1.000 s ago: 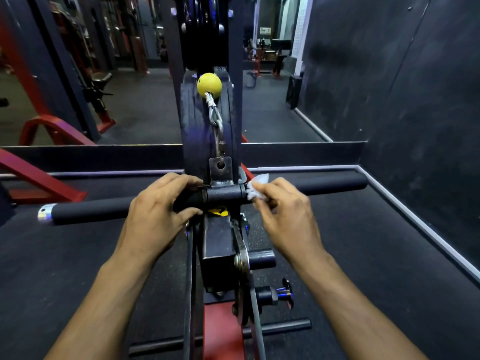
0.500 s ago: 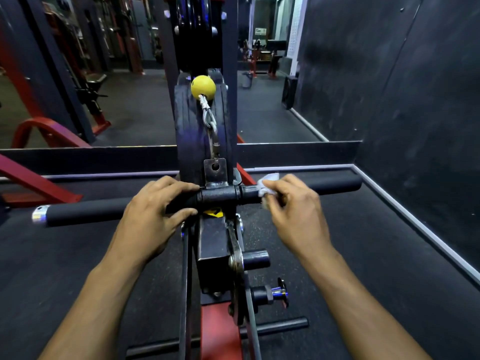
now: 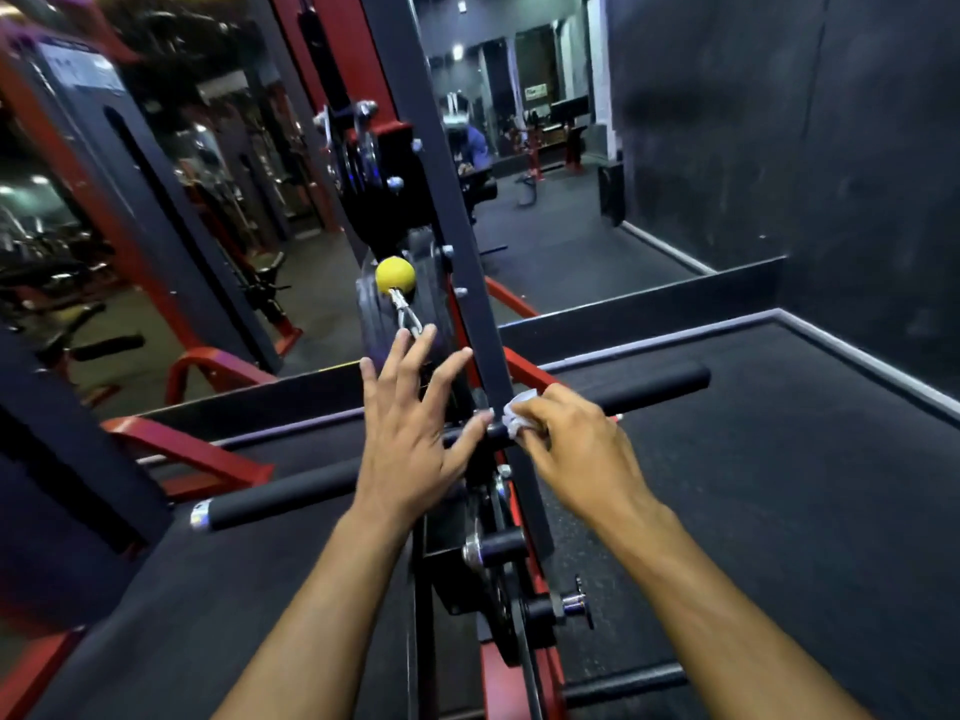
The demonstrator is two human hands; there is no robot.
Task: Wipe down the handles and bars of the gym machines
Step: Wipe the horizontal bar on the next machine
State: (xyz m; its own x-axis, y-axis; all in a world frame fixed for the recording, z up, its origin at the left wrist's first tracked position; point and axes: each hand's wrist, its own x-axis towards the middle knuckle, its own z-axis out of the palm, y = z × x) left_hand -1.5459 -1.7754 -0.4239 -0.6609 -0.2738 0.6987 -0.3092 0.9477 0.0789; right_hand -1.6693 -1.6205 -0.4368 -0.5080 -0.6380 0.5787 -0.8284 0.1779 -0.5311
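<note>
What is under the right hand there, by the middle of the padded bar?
A crumpled white cloth is pinched in the right hand and pressed against the padded bar next to its centre clamp. Most of the cloth, and the bar beneath the fingers, is covered.

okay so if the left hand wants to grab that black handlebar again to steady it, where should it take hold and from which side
Probably the foam-padded left section of the handlebar, just outboard of the centre bracket. That stretch is bare, round and roughly level, so the open left hand can come down from above and curl round it. The right hand pinches the white wipe on the other side of the centre, so stay left.
</note>
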